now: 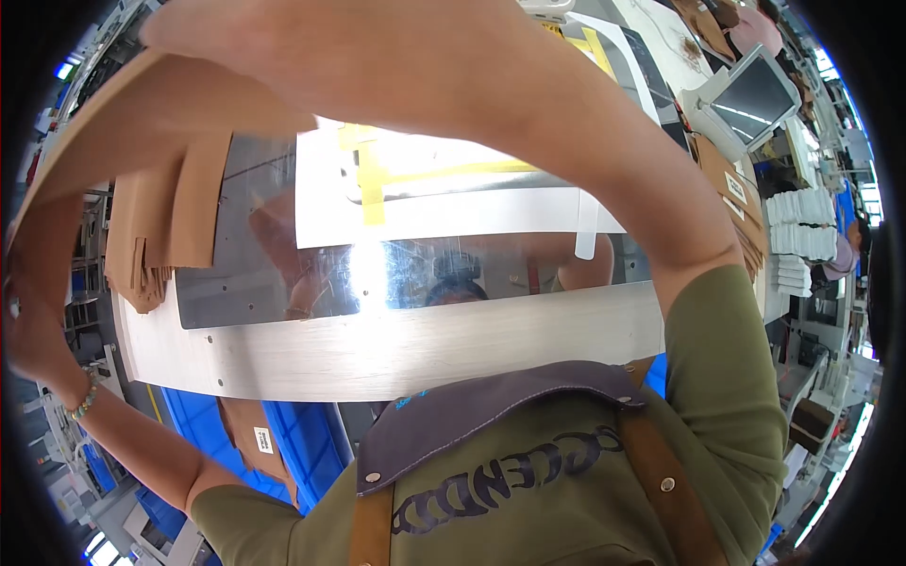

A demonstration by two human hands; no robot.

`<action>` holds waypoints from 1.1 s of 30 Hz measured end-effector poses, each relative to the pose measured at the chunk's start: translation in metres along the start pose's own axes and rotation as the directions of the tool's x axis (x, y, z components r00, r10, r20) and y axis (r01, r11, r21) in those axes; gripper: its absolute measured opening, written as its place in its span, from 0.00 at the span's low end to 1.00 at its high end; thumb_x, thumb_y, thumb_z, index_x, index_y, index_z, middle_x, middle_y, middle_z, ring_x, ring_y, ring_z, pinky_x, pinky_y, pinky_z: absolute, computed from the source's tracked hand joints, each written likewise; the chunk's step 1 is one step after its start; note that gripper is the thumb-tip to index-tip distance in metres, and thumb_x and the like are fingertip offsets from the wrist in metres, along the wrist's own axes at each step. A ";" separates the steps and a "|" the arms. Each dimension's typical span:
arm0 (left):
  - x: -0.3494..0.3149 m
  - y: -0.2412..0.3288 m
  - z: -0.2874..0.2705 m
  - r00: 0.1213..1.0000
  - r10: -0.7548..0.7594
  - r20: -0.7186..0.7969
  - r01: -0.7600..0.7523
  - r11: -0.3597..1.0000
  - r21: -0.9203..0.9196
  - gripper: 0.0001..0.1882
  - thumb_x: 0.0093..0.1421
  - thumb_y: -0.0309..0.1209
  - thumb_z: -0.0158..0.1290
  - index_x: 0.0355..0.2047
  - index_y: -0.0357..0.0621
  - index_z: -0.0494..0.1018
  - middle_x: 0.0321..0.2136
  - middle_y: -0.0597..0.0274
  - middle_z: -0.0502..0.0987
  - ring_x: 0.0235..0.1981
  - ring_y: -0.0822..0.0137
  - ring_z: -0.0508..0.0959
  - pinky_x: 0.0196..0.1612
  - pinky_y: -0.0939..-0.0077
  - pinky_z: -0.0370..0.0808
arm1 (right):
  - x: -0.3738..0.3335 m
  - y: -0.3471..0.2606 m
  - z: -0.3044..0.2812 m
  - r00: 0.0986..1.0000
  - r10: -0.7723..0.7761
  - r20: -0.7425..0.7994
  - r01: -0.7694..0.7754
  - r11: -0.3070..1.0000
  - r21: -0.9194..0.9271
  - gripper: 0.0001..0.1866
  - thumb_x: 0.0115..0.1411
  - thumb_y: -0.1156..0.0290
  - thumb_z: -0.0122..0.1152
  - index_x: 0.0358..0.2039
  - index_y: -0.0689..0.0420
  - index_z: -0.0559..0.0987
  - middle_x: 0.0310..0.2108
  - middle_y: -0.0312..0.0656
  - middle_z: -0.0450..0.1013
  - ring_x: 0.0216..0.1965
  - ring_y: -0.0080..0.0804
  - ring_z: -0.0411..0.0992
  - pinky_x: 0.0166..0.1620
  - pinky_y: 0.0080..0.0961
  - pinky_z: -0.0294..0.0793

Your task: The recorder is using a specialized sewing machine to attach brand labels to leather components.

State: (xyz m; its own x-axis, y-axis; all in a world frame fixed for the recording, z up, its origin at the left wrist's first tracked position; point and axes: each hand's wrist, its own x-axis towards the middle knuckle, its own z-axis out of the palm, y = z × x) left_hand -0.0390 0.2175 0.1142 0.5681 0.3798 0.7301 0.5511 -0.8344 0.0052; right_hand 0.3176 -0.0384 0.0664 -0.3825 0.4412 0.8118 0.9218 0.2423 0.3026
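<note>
Close to the camera, a brown piece of cloth (179, 99) is raised and bent in a curve at the upper left. My right hand (255, 42) reaches across the top of the view and is closed on its upper edge, fingers partly out of sight. At the far left rim my left hand (36, 321), above a beaded bracelet, grips the lower end of the same cloth; its fingertips are hard to make out. Below them lies a stack of brown cloth pieces (156, 236), beside a shiny dark plate (245, 283) on the table.
A white sheet with yellow tape (425, 217) rests on the plate. The pale table edge (377, 354) runs before me. Blue bins (302, 443) holding brown cloth stand below. To the right are labelled brown pieces (727, 189), a screen (755, 94) and white stacks (802, 226).
</note>
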 end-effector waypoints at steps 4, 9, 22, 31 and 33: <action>-0.025 0.005 0.049 0.990 0.123 -0.065 -0.111 0.980 0.162 0.14 0.65 0.17 0.58 0.50 0.39 0.83 0.46 0.63 0.87 0.44 0.70 0.84 0.45 0.74 0.81 | -0.018 0.002 0.049 0.995 -0.076 0.071 0.080 0.995 -0.058 0.07 0.60 0.69 0.66 0.36 0.54 0.88 0.35 0.34 0.85 0.45 0.36 0.83 0.47 0.30 0.83; -0.088 0.064 0.150 0.917 -0.060 0.395 -0.030 0.975 0.218 0.10 0.65 0.23 0.59 0.46 0.40 0.81 0.47 0.55 0.84 0.49 0.52 0.83 0.53 0.62 0.79 | -0.105 -0.027 0.086 0.985 -0.078 0.151 0.083 0.996 -0.025 0.07 0.64 0.67 0.65 0.40 0.52 0.87 0.43 0.33 0.83 0.52 0.32 0.79 0.57 0.31 0.78; -0.123 0.052 0.200 0.884 0.063 0.463 -0.035 0.997 -0.069 0.17 0.59 0.17 0.58 0.48 0.42 0.80 0.48 0.58 0.82 0.51 0.53 0.82 0.54 0.62 0.79 | -0.193 -0.011 0.005 0.842 0.250 0.478 -0.329 0.940 0.087 0.06 0.55 0.76 0.66 0.34 0.56 0.82 0.32 0.36 0.78 0.39 0.34 0.78 0.45 0.32 0.77; -0.129 0.041 0.188 0.921 0.054 0.385 -0.029 0.997 -0.070 0.17 0.62 0.19 0.61 0.51 0.42 0.80 0.50 0.57 0.82 0.51 0.54 0.82 0.54 0.63 0.79 | -0.184 -0.011 0.007 0.822 0.248 0.513 -0.357 0.926 0.124 0.10 0.53 0.77 0.68 0.37 0.56 0.83 0.32 0.36 0.79 0.40 0.35 0.79 0.44 0.36 0.79; -0.132 0.035 0.187 0.922 0.061 0.383 -0.034 0.996 -0.078 0.17 0.62 0.20 0.61 0.51 0.42 0.81 0.50 0.58 0.82 0.51 0.54 0.82 0.54 0.63 0.79 | -0.172 -0.022 -0.010 0.756 0.337 0.561 -0.578 0.747 0.329 0.14 0.55 0.75 0.69 0.43 0.57 0.85 0.39 0.39 0.82 0.45 0.37 0.80 0.47 0.36 0.80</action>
State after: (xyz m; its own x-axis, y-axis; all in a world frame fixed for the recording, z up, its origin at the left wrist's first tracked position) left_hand 0.0192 0.2129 -0.1100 0.7917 0.4518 0.4112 0.4820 -0.8755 0.0342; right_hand 0.3634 -0.1285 -0.0750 -0.0140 0.9001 0.4354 0.8886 0.2109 -0.4073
